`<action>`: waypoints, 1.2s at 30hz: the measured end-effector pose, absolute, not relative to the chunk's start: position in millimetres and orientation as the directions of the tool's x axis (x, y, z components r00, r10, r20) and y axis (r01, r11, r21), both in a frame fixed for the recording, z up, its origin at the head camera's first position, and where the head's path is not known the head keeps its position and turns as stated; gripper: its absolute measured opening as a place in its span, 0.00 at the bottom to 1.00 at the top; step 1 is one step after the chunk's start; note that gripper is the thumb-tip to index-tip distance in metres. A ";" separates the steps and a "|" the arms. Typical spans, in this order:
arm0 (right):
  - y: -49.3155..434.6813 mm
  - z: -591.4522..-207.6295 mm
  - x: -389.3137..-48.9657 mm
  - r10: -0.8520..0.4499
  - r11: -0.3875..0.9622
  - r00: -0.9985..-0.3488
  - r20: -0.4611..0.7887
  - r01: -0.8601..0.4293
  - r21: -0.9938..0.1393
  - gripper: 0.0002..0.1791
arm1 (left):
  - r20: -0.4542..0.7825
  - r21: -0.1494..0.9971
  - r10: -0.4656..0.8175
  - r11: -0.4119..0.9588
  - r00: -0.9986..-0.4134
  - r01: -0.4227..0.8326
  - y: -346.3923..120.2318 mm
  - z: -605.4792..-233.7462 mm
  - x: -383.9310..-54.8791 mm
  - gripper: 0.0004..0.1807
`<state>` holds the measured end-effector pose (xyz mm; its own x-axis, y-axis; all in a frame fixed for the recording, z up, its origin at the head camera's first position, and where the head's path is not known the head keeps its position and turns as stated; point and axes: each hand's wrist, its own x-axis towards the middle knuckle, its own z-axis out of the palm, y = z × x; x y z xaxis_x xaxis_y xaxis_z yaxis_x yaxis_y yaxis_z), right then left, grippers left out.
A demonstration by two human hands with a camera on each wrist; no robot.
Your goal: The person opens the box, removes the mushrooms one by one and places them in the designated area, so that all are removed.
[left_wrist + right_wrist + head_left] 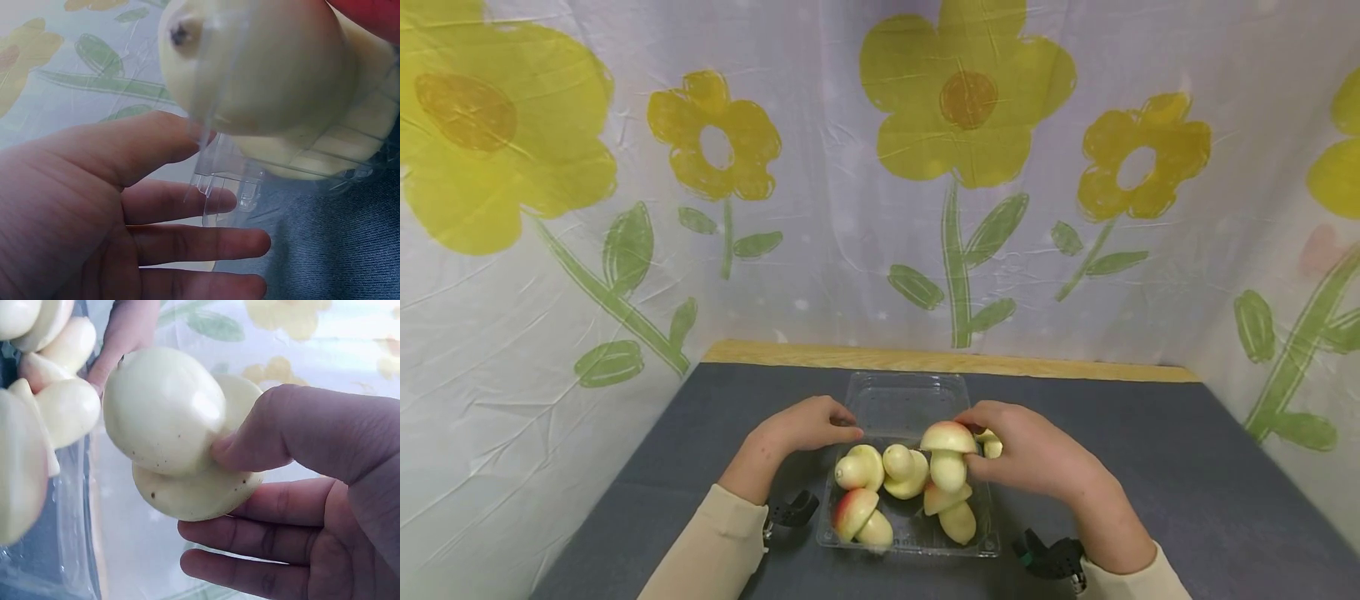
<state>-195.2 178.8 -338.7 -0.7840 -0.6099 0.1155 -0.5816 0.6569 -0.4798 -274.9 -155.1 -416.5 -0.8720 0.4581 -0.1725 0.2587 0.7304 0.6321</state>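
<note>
- Broadly, a dark table lay under everything.
- On it stood a clear box, thin-walled and probably light and flexible; likely to flex or skid if pushed. Four mushrooms lay in it at mixed tilts, two on the left side, one in the far middle, one at right, with bare floor between the near pair.
- Its clear lid lay folded back on the far side, nothing seen in it.
- Right hand: thumb and fingers pinched one mushroom, remaining fingers loosely extended.
- Left hand: fingers straight and spread, nothing gripped, at the box's far left corner; could not tell whether the thumb pressed the plastic.
- The held mushroom hung cap up above the right side of the box; contact with the one below could not be told. Judged light, firm, rather smooth, perhaps slippery on the glossy curves; unlikely to break easily.
- Cap: cream, flushed red on top. Its edge seemed a good hold, thumb where it met the stalk.
- Stalk: rounded, bulbous, likely to roll in a pinch.
- Dark specks dotted the cap's underside.
</note>
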 end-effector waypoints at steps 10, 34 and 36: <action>192.6 -338.0 -198.7 -0.561 0.686 -0.817 0.136 -0.550 -0.475 0.17 | -0.179 0.624 0.449 0.739 -0.875 0.252 -154.5 -416.8 -273.2 0.22; 217.1 -328.6 -205.2 -0.424 0.806 -0.898 0.117 -0.433 -0.403 0.22 | -0.175 0.626 0.457 0.735 -0.872 0.260 -154.6 -416.4 -274.5 0.21; 219.3 -328.1 -205.8 -0.413 0.810 -0.904 0.110 -0.420 -0.409 0.23 | -0.175 0.625 0.457 0.736 -0.872 0.260 -154.7 -415.7 -274.6 0.21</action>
